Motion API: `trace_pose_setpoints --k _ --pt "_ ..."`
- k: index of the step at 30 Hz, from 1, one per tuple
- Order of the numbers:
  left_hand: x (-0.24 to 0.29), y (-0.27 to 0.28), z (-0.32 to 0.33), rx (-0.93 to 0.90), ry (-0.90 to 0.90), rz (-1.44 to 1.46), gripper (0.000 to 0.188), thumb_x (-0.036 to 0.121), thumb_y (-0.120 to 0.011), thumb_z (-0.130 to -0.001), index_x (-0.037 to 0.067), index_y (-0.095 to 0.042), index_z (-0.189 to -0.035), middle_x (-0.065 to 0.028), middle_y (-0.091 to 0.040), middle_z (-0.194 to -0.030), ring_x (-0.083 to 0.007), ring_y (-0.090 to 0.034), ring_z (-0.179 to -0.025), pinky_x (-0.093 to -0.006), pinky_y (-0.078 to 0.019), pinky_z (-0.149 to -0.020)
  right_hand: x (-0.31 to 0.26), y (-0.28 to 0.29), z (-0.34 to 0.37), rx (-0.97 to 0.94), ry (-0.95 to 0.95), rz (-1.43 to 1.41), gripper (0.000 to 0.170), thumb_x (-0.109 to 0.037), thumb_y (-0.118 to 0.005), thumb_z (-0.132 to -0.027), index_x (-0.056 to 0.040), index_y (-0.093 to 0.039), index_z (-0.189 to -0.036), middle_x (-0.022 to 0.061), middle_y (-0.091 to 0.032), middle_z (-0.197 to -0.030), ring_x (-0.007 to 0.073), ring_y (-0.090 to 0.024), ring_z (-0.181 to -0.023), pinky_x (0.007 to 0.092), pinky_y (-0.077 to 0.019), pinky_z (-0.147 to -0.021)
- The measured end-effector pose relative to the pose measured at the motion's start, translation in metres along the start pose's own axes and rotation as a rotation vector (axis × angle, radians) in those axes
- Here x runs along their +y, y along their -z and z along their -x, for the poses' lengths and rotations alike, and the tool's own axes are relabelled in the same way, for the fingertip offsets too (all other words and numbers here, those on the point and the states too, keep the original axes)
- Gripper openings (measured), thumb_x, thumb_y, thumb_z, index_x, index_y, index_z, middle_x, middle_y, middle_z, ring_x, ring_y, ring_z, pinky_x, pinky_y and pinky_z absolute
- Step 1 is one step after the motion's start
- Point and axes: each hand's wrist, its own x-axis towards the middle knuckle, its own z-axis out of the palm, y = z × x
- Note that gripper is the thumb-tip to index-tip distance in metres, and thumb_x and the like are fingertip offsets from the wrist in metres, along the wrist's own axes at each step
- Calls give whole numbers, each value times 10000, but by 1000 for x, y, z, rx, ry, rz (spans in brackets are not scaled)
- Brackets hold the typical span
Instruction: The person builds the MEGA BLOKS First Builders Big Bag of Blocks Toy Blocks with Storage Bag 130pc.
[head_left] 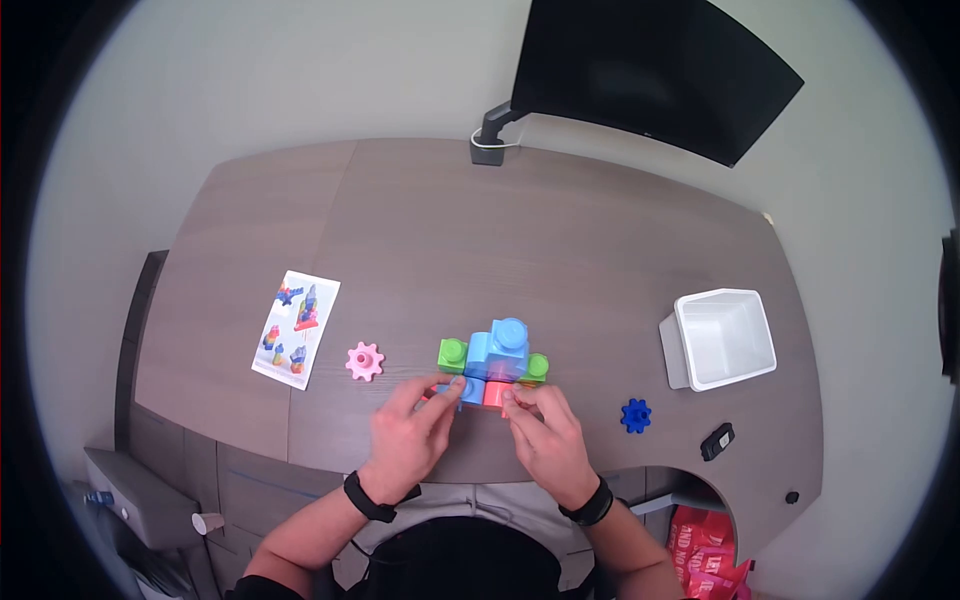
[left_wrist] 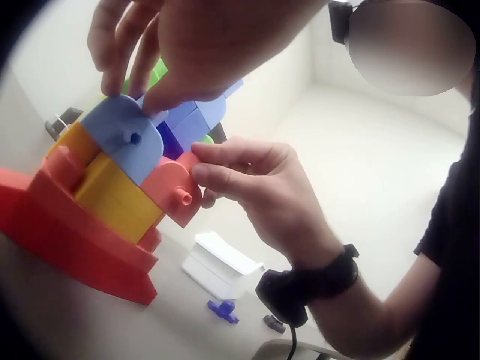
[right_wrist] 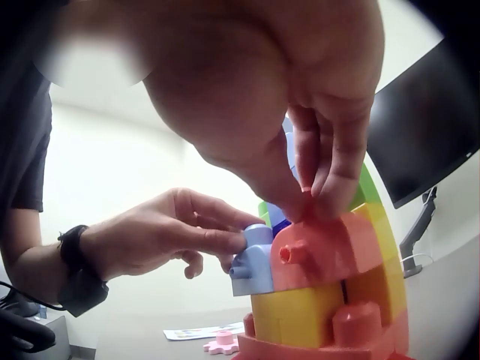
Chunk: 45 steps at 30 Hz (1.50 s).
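A tower of chunky toy blocks stands at the desk's front, with a red base (left_wrist: 82, 255) and yellow blocks (left_wrist: 120, 196) above it. Thumb and fingertips of my left hand (head_left: 408, 435) pinch a light blue rounded block (left_wrist: 124, 139) on the tower's near side. Beside that block, my right hand (head_left: 550, 445) pinches the top of a red rounded block (right_wrist: 330, 247) with a small peg on its face. The two blocks sit side by side over the yellow layer. Behind them rise a taller blue block (head_left: 508, 340) and green blocks (head_left: 453, 355).
Left of the tower lie a pink gear (head_left: 365, 361) and a picture sheet (head_left: 297, 330) of block models. To the right are a blue gear (head_left: 635, 415), a small black device (head_left: 717, 441) and a white bin (head_left: 678, 352). A monitor (head_left: 655, 75) hangs over the back edge.
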Motion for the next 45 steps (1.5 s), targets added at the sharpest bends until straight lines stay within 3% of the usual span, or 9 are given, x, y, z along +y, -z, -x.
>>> trace_pose_setpoints --k 5,11,14,23,26,28,33,39,45 --pt "-2 9 -6 -38 -11 50 412 0 -865 -930 137 -848 -1318 -71 -794 -1274 -266 -778 -1045 -396 -647 -798 0 21 1 16 -114 -120 320 13 -839 -963 -10 -812 -1281 138 -706 -1280 325 -745 -1095 408 -657 -945" --pt "-39 48 -2 32 165 112 316 -7 -846 -957 98 -851 -1254 -97 -831 -1222 -258 -798 -1074 -347 -624 -730 83 78 64 142 -627 394 506 -121 -951 -894 -35 -791 -1366 217 -696 -1393 458 -673 -1321 528 -582 -1108" --pt "-63 57 -3 15 251 140 253 -19 -844 -955 63 -856 -1195 -99 -851 -1180 -207 -800 -1067 -301 -608 -711 124 81 99 49 -841 543 544 -118 -947 -888 -23 -785 -1399 233 -699 -1416 476 -646 -1362 541 -565 -1138" --pt "-34 41 -19 -123 239 238 429 141 -918 -915 63 -779 -1313 -123 -817 -1233 -281 -789 -1095 -392 -640 -796 106 54 92 3 -712 461 501 5 -863 -838 -10 -782 -1333 237 -739 -1346 477 -676 -1228 553 -578 -1072" --pt "-26 38 -16 -131 273 226 256 153 -915 -937 55 -826 -1156 -103 -824 -1060 -273 -799 -956 -374 -637 -751 73 48 79 -29 -637 336 499 16 -862 -838 -12 -770 -1328 220 -743 -1337 448 -698 -1208 537 -595 -1041" --pt "-21 38 -10 -128 302 215 158 164 -916 -948 57 -848 -1042 -83 -831 -966 -275 -794 -854 -360 -630 -712 31 49 62 34 -567 -24 541 19 -897 -811 -19 -758 -1333 193 -751 -1328 403 -718 -1183 489 -618 -987" --pt "-9 58 -9 -382 65 419 367 252 -988 -915 68 -851 -1201 -103 -846 -1103 -253 -800 -922 -362 -624 -752 -52 21 28 102 -62 -103 440 -2 -983 -789 -39 -811 -1191 138 -757 -1346 361 -752 -1147 423 -638 -948" --pt "-25 52 4 -483 121 520 430 207 -971 -947 68 -829 -1329 -133 -836 -1168 -281 -802 -954 -378 -641 -798 -64 -50 26 235 -248 -259 370 -30 -1019 -801 -27 -822 -1114 135 -756 -1251 323 -765 -1125 416 -625 -959" --pt "-37 49 0 -368 131 464 403 193 -963 -946 68 -837 -1308 -110 -841 -1155 -241 -802 -967 -352 -643 -784 -63 -65 31 280 -284 -119 360 -50 -1046 -808 -24 -815 -1083 127 -746 -1066 280 -782 -877 380 -625 -752"
